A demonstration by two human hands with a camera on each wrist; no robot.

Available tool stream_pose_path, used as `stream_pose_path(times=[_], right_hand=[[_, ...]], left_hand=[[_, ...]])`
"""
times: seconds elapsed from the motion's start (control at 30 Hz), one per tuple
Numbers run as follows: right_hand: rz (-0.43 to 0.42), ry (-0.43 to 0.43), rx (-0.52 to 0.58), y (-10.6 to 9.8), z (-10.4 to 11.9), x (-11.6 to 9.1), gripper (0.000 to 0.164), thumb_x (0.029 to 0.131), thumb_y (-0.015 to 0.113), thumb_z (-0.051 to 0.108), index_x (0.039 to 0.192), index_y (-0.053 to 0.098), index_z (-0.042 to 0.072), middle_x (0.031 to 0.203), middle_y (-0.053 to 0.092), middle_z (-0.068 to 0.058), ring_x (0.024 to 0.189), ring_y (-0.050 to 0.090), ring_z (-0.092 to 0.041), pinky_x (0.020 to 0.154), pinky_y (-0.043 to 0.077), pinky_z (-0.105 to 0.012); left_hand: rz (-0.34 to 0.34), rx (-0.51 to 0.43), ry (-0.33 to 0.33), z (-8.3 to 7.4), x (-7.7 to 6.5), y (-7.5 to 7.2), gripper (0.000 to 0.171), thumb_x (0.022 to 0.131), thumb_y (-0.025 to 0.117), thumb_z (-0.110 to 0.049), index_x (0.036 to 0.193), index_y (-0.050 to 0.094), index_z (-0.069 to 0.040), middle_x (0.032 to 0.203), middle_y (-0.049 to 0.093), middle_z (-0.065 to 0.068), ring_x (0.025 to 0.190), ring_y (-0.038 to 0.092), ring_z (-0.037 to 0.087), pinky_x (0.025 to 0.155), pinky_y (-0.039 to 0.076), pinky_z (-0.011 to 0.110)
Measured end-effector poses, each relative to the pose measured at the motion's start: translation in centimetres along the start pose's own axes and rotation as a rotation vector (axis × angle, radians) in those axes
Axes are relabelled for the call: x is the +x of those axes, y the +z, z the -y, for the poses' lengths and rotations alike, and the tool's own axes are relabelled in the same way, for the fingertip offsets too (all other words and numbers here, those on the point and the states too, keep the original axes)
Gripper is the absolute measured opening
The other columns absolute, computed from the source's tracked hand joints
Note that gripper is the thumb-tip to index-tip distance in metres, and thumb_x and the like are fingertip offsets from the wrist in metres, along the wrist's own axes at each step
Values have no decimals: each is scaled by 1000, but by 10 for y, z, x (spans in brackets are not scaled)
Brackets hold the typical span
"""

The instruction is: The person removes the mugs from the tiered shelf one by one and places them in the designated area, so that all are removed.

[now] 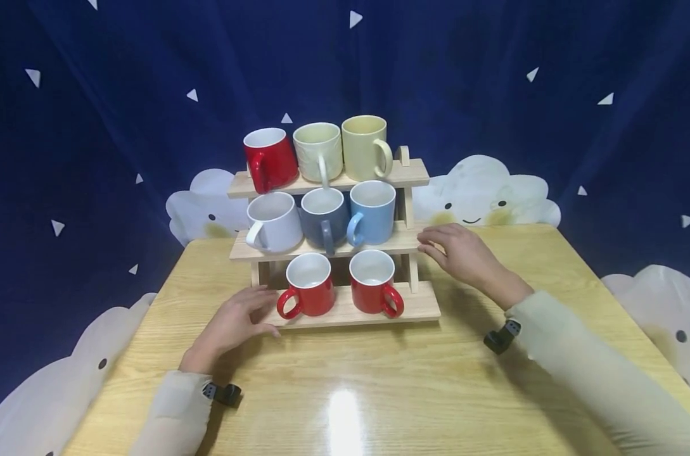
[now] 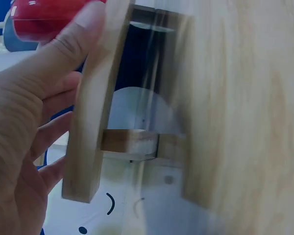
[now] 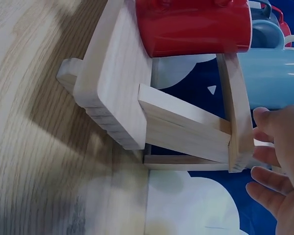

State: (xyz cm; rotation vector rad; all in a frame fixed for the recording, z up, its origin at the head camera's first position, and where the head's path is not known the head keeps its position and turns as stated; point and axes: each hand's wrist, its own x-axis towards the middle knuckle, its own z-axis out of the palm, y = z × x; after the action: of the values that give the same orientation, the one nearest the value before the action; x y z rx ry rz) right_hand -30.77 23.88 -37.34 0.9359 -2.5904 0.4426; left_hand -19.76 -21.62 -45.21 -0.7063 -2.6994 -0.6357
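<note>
A three-tier wooden rack (image 1: 345,318) holds several mugs. At the left end of its bottom shelf, my left hand (image 1: 236,320) grips the board, thumb over the front edge and fingers on the far side; the left wrist view shows this board (image 2: 90,122) close up. A red mug (image 1: 316,297) stands just right of that hand, its handle to the left. My right hand (image 1: 461,253) is at the right end of the middle shelf, fingers loosely bent near the board (image 3: 240,117) and holding nothing. Contact there is unclear. A light blue mug (image 1: 376,215) stands beside it.
Another red mug (image 1: 370,294) stands on the bottom shelf. A white mug (image 1: 279,231) and a grey-blue mug (image 1: 324,215) share the middle tier. On top are a red mug (image 1: 276,163), a cream mug (image 1: 319,155) and a yellow mug (image 1: 362,149). Beneath lies a wooden table (image 1: 436,392).
</note>
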Motion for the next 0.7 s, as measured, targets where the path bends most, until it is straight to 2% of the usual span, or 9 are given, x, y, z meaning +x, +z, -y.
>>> stream_pose_path(times=[0.23, 0.4, 0.53, 0.7], right_hand=[[-11, 12, -9, -9, -1, 5, 34, 97, 63, 31, 120, 69, 6, 121, 67, -14, 115, 59, -36, 102, 43, -53], [-34, 31, 11, -17, 2, 14, 33, 96, 64, 30, 120, 69, 8, 121, 67, -14, 116, 58, -36, 101, 43, -53], [-36, 58, 51, -27, 2, 21, 34, 97, 62, 31, 121, 68, 7, 122, 66, -15, 118, 57, -36, 102, 43, -53], [-38, 95, 116, -37, 3, 33, 36, 98, 61, 33, 123, 68, 7, 124, 65, -15, 122, 55, -35, 105, 40, -52]], left_hand=[[11, -8, 24, 1, 2, 6, 61, 67, 90, -37, 121, 71, -13, 122, 68, 4, 121, 58, 29, 105, 43, 51], [32, -6, 52, 1, -1, 7, 52, 74, 86, -35, 120, 72, -16, 121, 68, 1, 121, 58, 26, 110, 37, 50], [46, -14, 46, -2, -1, 8, 52, 76, 85, -33, 123, 70, -17, 124, 67, 1, 124, 56, 28, 112, 31, 56], [17, -25, 27, -3, -3, 10, 52, 76, 85, -31, 123, 70, -14, 125, 66, 3, 124, 56, 29, 111, 29, 60]])
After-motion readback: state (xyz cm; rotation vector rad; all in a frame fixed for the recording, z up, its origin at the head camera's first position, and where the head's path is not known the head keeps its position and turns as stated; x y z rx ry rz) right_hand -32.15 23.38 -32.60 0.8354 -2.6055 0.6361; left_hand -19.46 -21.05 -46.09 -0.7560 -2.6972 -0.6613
